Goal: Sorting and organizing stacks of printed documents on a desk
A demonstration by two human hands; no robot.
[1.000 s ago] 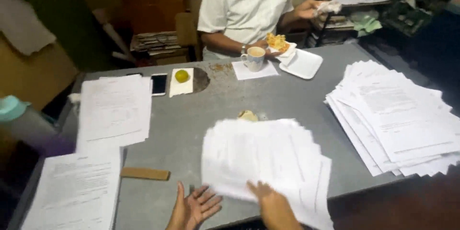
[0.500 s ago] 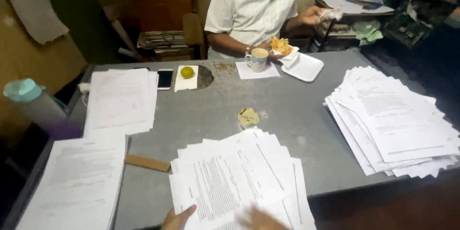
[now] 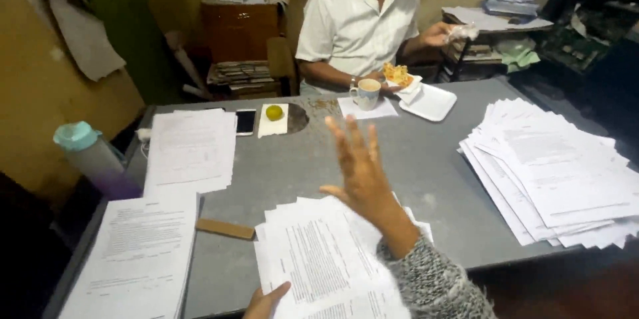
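A fanned stack of printed papers (image 3: 313, 259) lies on the grey table (image 3: 293, 166) right in front of me. My left hand (image 3: 266, 302) is at the bottom edge of the view, mostly cut off. It grips the stack's lower left edge with the thumb on top. My right hand (image 3: 359, 166), in a grey knitted sleeve, is raised above the stack with its fingers spread and nothing in it.
Paper piles lie at the left (image 3: 190, 146), near left (image 3: 136, 252) and right (image 3: 559, 172). A brown strip (image 3: 225, 228), a phone (image 3: 245, 121), a lime (image 3: 273, 113) and a cup (image 3: 365, 93) are on the table. A teal-capped bottle (image 3: 90, 156) stands at the left. A person in a white shirt (image 3: 359, 26) sits opposite.
My right hand has lifted off the paper stack and now hangs open above it. The stack has settled flat. The view has shifted, so everything sits further right.
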